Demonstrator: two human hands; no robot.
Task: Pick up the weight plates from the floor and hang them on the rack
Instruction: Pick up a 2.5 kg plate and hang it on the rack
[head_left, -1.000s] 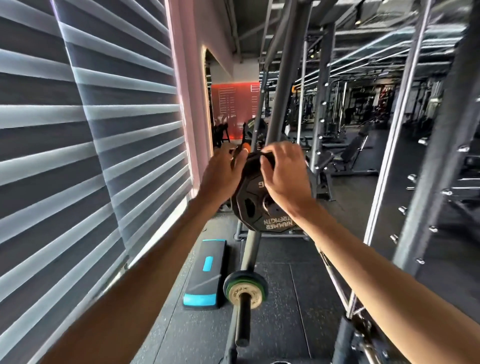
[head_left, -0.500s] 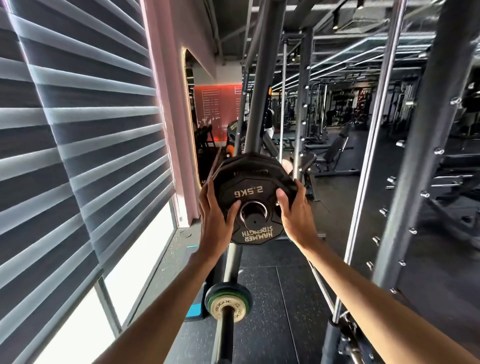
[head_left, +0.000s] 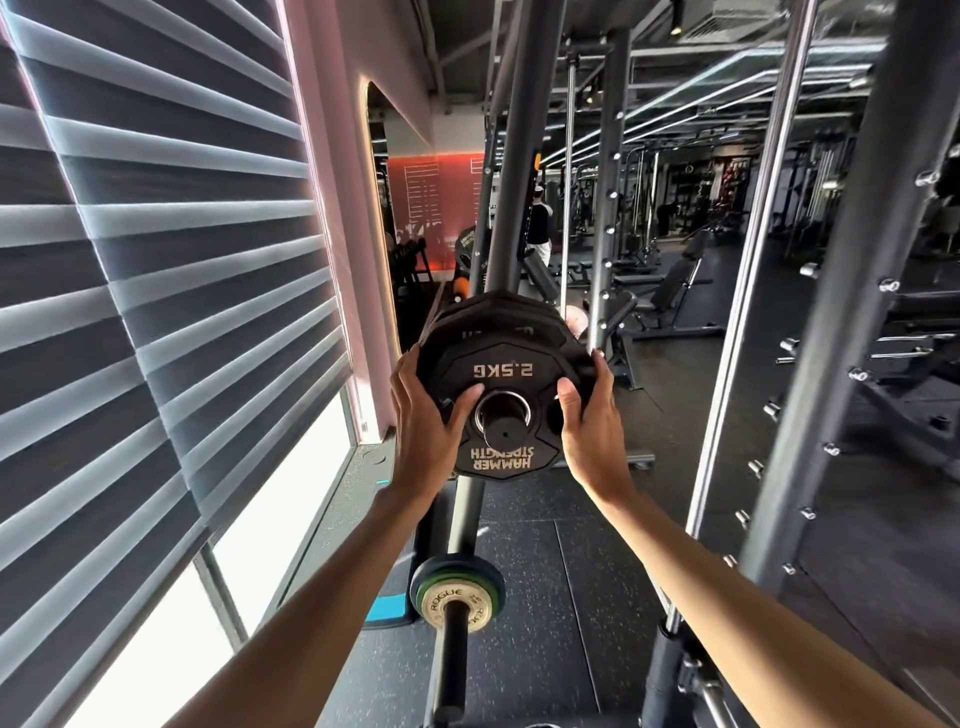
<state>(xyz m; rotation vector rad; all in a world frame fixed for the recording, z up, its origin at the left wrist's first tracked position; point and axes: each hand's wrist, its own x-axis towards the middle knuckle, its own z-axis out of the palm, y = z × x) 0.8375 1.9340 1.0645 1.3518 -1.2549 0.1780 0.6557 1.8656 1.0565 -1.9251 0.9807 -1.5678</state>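
While both arms reach forward, the left hand (head_left: 426, 415) and the right hand (head_left: 587, 415) grip the 2.5 kg weight plate (head_left: 501, 370) by its opposite edges. Their fingers curl round the rim and their thumbs press flat on its face. Its centre hole sits over the storage peg (head_left: 503, 422) of the rack (head_left: 511, 208), lettering upside down. What look like more dark plates (head_left: 498, 312) sit stacked behind it, though how many is hard to tell. Lower down, a green-rimmed plate (head_left: 457, 597) hangs on the rack, near the slatted window blind (head_left: 156, 260).
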